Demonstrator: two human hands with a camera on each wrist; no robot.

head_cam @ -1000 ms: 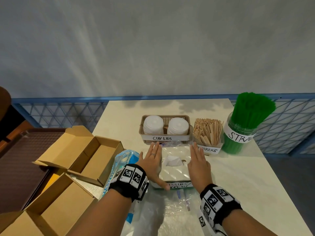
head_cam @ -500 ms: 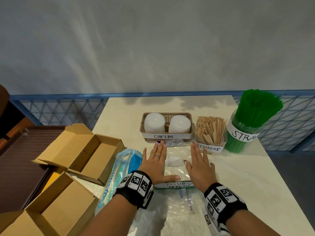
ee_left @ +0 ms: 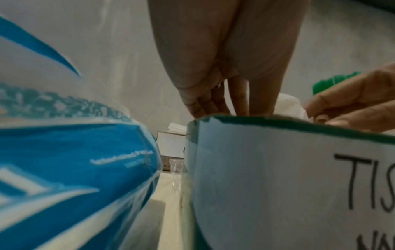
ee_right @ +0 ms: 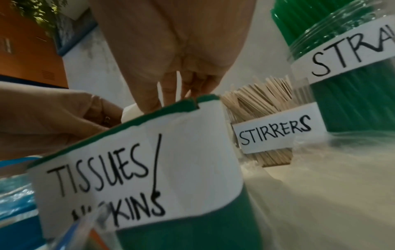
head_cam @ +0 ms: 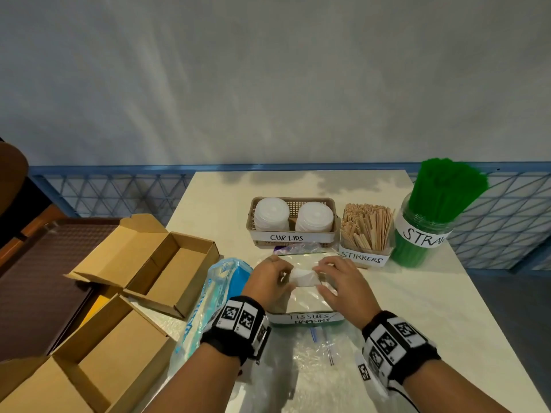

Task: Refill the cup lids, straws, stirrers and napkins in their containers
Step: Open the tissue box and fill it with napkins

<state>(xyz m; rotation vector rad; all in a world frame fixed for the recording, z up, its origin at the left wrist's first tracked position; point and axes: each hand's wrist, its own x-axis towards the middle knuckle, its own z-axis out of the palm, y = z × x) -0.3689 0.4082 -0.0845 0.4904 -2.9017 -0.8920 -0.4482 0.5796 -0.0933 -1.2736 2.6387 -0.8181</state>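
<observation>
The green box labelled TISSUES/NAPKINS (head_cam: 304, 318) stands at the table's near middle, with a white tissue (head_cam: 302, 277) poking out of its top. My left hand (head_cam: 283, 275) pinches the tissue's left end and my right hand (head_cam: 322, 272) pinches its right end, fingers curled. The left wrist view shows the left hand (ee_left: 224, 101) reaching down behind the box (ee_left: 278, 169) edge. From the right wrist, the right hand (ee_right: 171, 94) reaches over the box (ee_right: 149, 169). Behind stand the cup lids basket (head_cam: 293, 238), the stirrers holder (head_cam: 366, 228) and the straws jar (head_cam: 423, 234).
A blue tissue package (head_cam: 220, 281) lies just left of the box. Two open cardboard boxes (head_cam: 167, 263) (head_cam: 89, 368) sit at the left over a brown tray (head_cam: 35, 278). A clear plastic bag (head_cam: 322, 353) lies in front of the box. Blue railing runs behind the table.
Both hands lay flat on the box top on either side of the tissue; now their fingers have curled inward and closed on the tissue.
</observation>
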